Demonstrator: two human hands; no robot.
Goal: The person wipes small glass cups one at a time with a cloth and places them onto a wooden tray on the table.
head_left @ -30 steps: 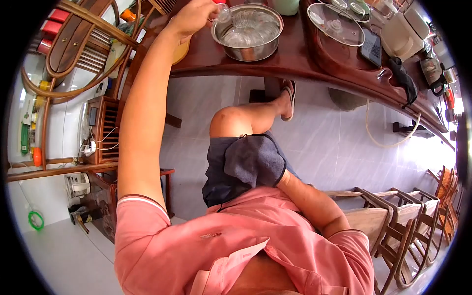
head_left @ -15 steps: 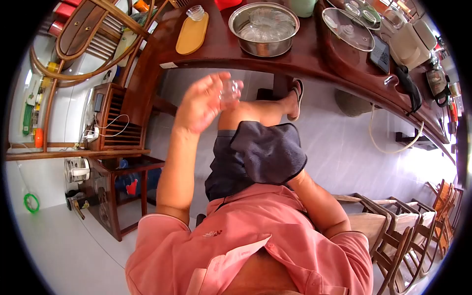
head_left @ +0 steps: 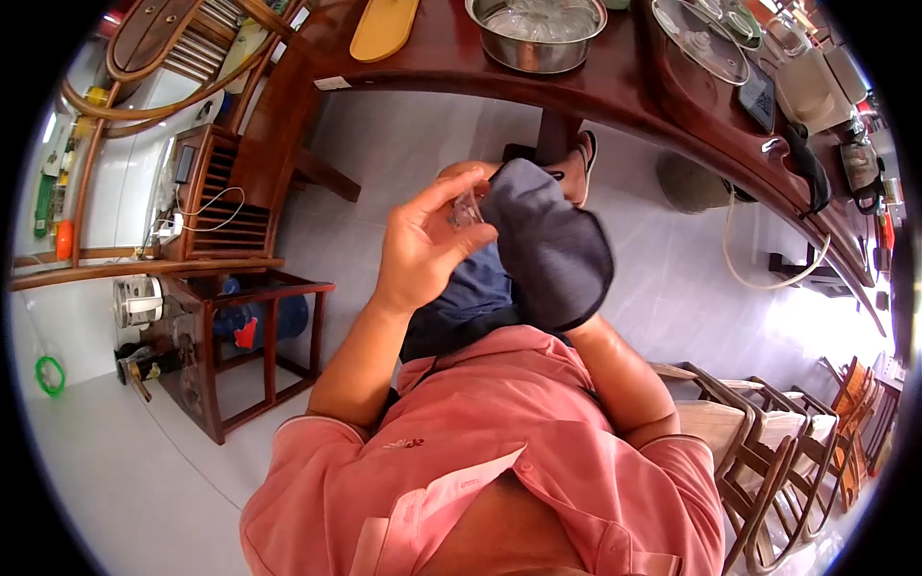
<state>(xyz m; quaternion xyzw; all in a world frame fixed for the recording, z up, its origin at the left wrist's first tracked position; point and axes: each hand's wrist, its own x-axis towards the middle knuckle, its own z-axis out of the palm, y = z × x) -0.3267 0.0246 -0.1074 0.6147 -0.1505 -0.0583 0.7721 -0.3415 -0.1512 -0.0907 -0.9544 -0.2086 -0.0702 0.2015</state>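
My left hand [head_left: 427, 235] pinches a small clear glass cup [head_left: 467, 207] between thumb and fingers, above my lap. A dark navy cloth [head_left: 549, 245] is draped over my right hand and hides its fingers; only the wrist and forearm show below it. The cloth's upper left edge meets the cup's rim, and part of the cup is hidden behind my left fingers. Up on the wooden table [head_left: 432, 79] in front of me is a steel basin [head_left: 538, 58] with clear glassware in it. Left of the basin lies a yellow oblong tray [head_left: 384, 29].
A glass lid [head_left: 701, 43], a phone-like black device [head_left: 757, 98] and a beige appliance [head_left: 809, 91] sit at the table's right. Folded wooden chairs [head_left: 759, 432] lean at lower right. A dark wooden stand [head_left: 264, 355] is on the left, and a hose [head_left: 735, 259] hangs under the table.
My left hand has brought the glass cup down and right to the cloth. The cloth over my right hand has risen toward the cup. The view has tilted lower, so less of the table shows.
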